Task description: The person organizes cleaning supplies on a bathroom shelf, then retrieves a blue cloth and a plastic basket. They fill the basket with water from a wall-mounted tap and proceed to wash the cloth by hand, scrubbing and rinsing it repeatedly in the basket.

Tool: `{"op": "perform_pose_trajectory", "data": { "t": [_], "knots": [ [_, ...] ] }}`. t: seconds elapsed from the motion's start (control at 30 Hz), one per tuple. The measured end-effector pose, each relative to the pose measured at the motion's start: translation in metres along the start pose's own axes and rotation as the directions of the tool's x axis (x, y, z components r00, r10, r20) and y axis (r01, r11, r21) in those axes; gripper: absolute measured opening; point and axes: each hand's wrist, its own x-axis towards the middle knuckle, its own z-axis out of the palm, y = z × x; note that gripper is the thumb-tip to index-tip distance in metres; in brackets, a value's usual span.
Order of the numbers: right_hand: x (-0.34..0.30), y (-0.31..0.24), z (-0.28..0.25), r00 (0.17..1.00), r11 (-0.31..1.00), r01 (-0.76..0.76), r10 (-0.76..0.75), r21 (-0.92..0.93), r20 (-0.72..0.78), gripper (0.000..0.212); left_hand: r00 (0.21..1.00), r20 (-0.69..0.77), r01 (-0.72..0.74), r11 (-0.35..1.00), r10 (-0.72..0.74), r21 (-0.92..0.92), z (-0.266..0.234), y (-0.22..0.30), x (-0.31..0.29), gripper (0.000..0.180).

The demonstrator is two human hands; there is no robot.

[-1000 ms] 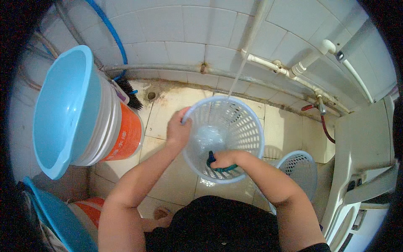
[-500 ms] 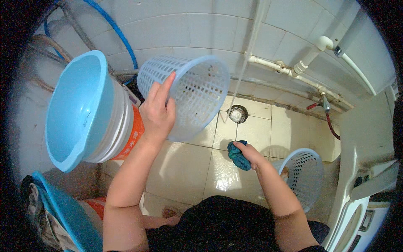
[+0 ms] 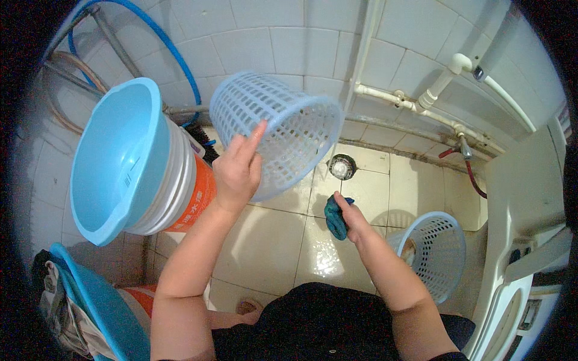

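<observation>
A pale blue lattice laundry basket (image 3: 256,99) hangs tilted on its side above the tiled floor, its mouth facing right. My left hand (image 3: 238,174) is closed on the near part of its rim, with the index finger laid up along the edge. Lower and to the right, my right hand (image 3: 356,221) is wrapped round a crumpled teal-blue cloth (image 3: 335,220), held apart from the basket over the floor. The thumb lies on top of the cloth.
To the left, a light blue basin (image 3: 111,168) rests tilted on a white-and-orange bucket (image 3: 194,201). Fabric lies over a blue tub (image 3: 90,295) at lower left. A second basket (image 3: 442,262) stands at right, near a white appliance (image 3: 503,313). A floor drain (image 3: 342,167) and tap (image 3: 466,148) lie beyond.
The basket in my left hand has shifted right and tipped its mouth somewhat more downward. My right hand has moved slightly up and left with the cloth.
</observation>
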Motion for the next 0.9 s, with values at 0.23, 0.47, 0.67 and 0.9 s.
{"op": "perform_pose_trajectory", "data": {
  "t": [0.23, 0.47, 0.67, 0.9],
  "knots": [
    [-0.010, -0.025, 0.006, 0.976, 0.977, 0.208, -0.204, 0.044, -0.070, 0.038, 0.939, -0.025, 0.325, 0.909, -0.343, -0.261, 0.002, 0.023, 0.004, 0.053],
    [-0.014, -0.026, -0.018, 0.916, 0.922, 0.376, -0.354, 0.091, -0.189, 0.022, 0.849, 0.145, 0.474, 0.611, -0.508, -0.634, 0.041, 0.015, -0.021, 0.045],
    [-0.010, -0.026, -0.027, 0.819, 0.856, 0.510, -0.514, -0.085, -0.256, 0.018, 0.817, 0.242, 0.572, 0.680, -0.524, -0.458, 0.075, -0.026, -0.065, 0.048],
    [-0.010, -0.006, -0.028, 0.836, 0.845, 0.485, -0.523, -0.226, -0.162, 0.025, 0.979, 0.202, -0.033, 0.977, -0.011, 0.211, 0.060, -0.015, -0.058, 0.053]
  ]
}}
